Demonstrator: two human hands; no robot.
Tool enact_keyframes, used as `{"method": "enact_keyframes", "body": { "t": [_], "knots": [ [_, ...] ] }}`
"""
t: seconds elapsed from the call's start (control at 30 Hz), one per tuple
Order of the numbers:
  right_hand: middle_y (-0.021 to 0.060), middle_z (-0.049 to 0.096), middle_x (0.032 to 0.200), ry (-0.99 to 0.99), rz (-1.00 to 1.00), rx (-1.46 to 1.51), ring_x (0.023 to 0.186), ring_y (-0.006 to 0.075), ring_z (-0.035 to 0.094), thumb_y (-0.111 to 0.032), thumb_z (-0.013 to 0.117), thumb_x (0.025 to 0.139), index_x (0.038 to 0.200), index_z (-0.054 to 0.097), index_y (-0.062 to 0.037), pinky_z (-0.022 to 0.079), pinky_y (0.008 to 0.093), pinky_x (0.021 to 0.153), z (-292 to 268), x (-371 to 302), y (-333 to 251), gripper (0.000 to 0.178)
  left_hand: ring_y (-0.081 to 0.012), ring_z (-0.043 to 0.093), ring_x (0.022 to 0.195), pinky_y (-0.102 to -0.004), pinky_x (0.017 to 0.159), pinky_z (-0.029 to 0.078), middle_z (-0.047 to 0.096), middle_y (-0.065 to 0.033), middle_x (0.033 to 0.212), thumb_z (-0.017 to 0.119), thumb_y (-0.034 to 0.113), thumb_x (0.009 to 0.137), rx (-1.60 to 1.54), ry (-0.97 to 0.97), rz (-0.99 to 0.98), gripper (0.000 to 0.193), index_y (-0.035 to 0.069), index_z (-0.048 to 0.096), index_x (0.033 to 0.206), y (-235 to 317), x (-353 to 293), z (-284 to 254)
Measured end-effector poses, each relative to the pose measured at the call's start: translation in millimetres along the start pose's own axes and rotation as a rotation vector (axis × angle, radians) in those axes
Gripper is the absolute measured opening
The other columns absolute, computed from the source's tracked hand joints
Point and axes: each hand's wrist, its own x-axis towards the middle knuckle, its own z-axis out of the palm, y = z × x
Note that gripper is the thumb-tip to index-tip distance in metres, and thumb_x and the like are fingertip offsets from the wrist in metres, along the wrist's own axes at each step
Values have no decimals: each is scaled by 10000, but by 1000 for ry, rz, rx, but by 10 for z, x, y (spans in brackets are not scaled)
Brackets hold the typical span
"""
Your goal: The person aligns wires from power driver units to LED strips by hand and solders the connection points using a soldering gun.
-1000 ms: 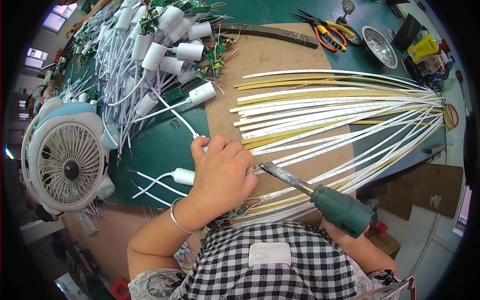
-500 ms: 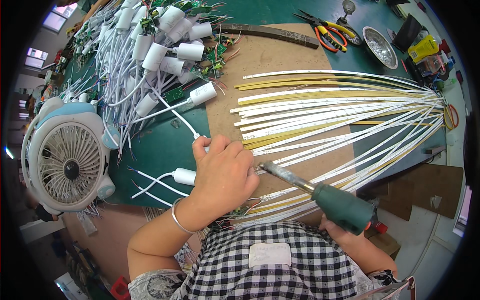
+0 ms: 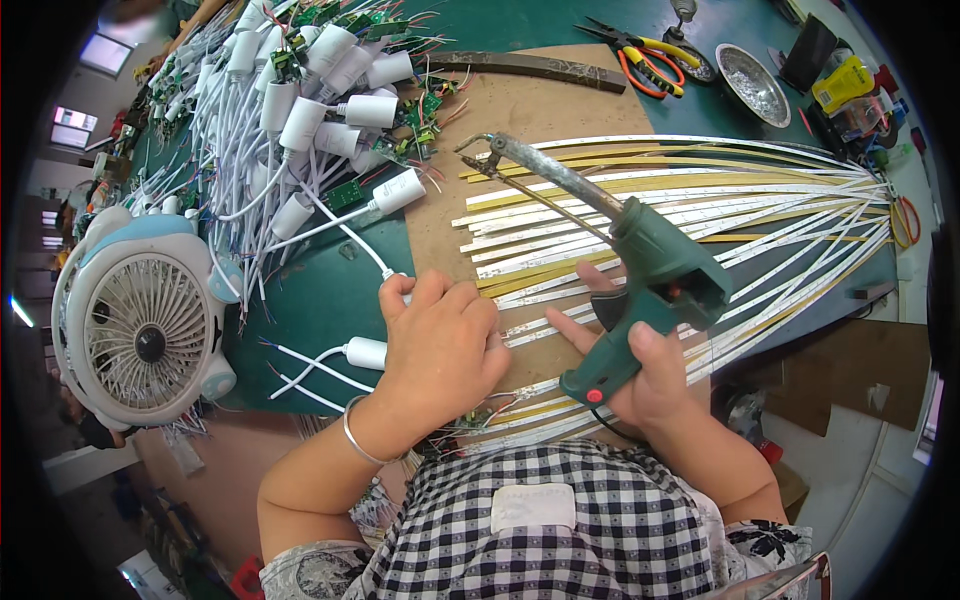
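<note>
Green tabletop (image 3: pixel 325 310) lay beneath. Your left hand (image 3: pixel 440 345), fingers curled closed, pinched a mostly hidden white corded part (image 3: pixel 389 272); your right hand (image 3: pixel 650 380), two fingers spread, gripped a green soldering gun (image 3: pixel 660 250) over strips (image 3: pixel 770 190).

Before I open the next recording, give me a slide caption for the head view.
Right hand holds a green soldering gun over LED strips; left hand grips a white cabled housing.
</note>
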Motion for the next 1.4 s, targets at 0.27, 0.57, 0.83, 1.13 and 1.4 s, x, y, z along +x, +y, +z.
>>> {"method": "enact_keyframes", "body": {
  "t": [0.27, 0.57, 0.83, 1.13, 1.4],
  "knots": [
    [97, 303, 1442, -38, -17, -17, 1379, 212, 261, -133, 625, 836, 1424, 258, -131, 297, 585, 1091, -74, -30, 47, 694, -235, 507, 877, -484, 866, 286, 578, -48, 777, 623, 159, 690, 8, 0, 1, 83, 78, 615, 710, 23, 14, -28],
    [91, 298, 1445, -34, -15, -30, 1383, 202, 252, -135, 625, 834, 1430, 251, -134, 302, 578, 1093, -77, -33, 54, 704, -226, 507, 871, -475, 867, 279, 578, -45, 773, 620, 155, 703, 35, -11, 5, 68, 87, 618, 710, 42, 21, -55],
    [92, 302, 1440, -31, -23, -37, 1376, 199, 261, -143, 629, 836, 1428, 253, -135, 309, 574, 1090, -64, -33, 56, 701, -210, 511, 872, -471, 862, 274, 598, -29, 763, 629, 158, 712, 41, -22, 7, 64, 95, 623, 714, 53, 17, -85],
    [96, 305, 1439, -33, -35, -25, 1374, 207, 266, -138, 626, 840, 1427, 253, -133, 311, 576, 1088, -56, -37, 60, 695, -209, 512, 909, -491, 893, 253, 623, -3, 775, 684, 181, 756, -117, -94, 13, 102, 117, 629, 814, 0, -31, -182],
    [98, 299, 1445, -32, -40, -27, 1379, 215, 259, -133, 634, 838, 1424, 255, -127, 311, 579, 1087, -59, -31, 63, 698, -200, 525, 839, -382, 828, 301, 573, 19, 783, 733, 120, 698, -139, 54, 180, 147, 147, 645, 812, -76, -51, -92]
  ]
}}
